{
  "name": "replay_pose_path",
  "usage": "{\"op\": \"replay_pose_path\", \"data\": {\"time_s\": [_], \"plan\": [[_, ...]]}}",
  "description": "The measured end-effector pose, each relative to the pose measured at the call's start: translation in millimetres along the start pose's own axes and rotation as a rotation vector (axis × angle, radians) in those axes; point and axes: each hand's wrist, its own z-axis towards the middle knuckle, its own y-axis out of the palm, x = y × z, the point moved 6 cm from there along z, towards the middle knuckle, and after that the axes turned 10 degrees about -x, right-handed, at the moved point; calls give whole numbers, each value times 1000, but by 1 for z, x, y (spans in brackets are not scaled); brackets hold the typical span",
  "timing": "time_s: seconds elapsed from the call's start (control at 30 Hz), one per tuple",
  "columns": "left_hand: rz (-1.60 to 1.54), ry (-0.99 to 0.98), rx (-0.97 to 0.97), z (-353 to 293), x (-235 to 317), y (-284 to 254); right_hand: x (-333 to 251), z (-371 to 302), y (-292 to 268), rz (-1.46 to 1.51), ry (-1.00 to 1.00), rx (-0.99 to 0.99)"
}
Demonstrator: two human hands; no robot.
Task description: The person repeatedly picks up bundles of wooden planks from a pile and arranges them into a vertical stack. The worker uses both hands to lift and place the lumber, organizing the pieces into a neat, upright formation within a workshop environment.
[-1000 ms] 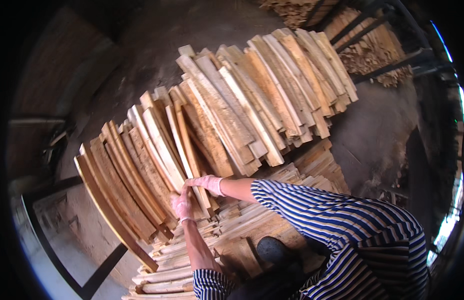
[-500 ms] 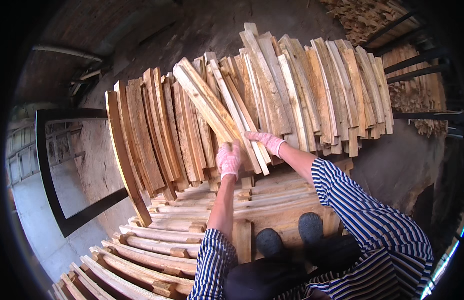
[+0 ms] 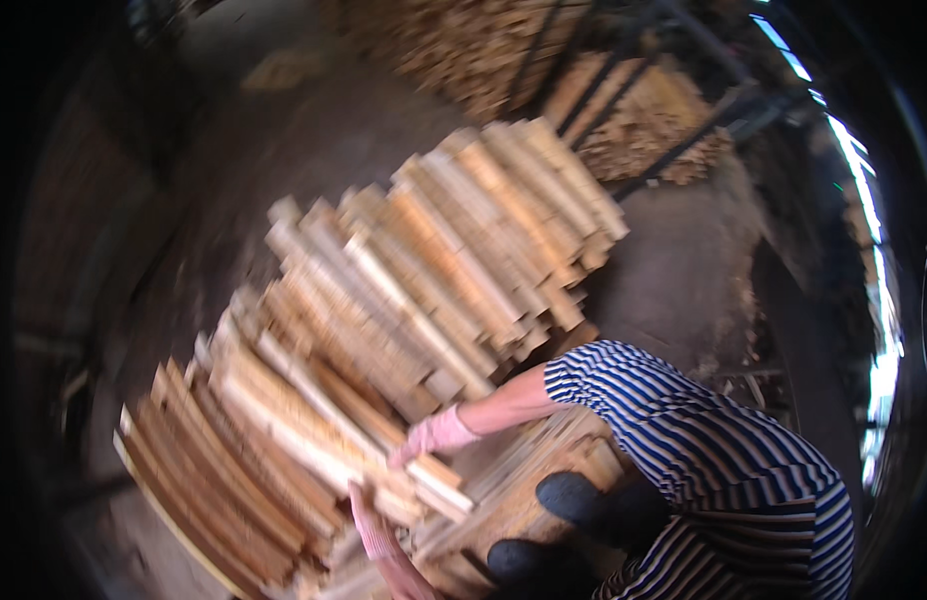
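Note:
Rough, pale wooden slats lie side by side in a long stacked row running from lower left to upper right. My right hand, in a pink knit glove, is closed over the near ends of slats in the middle of the row. Close by on its left, my left hand, gloved the same way, touches the near ends of a pale pair of slats. Motion blur and the wood hide most of its fingers, so its grip does not show.
Beneath my dark shoes are more boards. A dark metal frame stands at the far right, before heaps of cut wood. Brown floor stretches beyond the row.
The view has swung right and blurred, so the row now slants. The pale slats that lay askew across the others now line up more nearly with them. Both hands remain at the near ends.

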Motion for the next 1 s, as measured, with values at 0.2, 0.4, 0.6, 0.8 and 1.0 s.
{"op": "replay_pose_path", "data": {"time_s": [0.2, 0.4, 0.6, 0.8, 1.0], "plan": [[57, 12, -59, 18, -32, 56, -4, -26, 5, 211, 31, 206], [73, -26, -11, -63, 0, 153, -5, -60, 23, 126, 144, 342], [23, 6, -34, -41, 21, 116, -67, -67, 53, -387, 266, 449], [-29, -102, -12, -95, 84, 181, -139, -98, 122, 347, 215, 461], [-52, -319, 65, -182, 84, 253, -145, -166, 192, 628, 177, 532]]}}
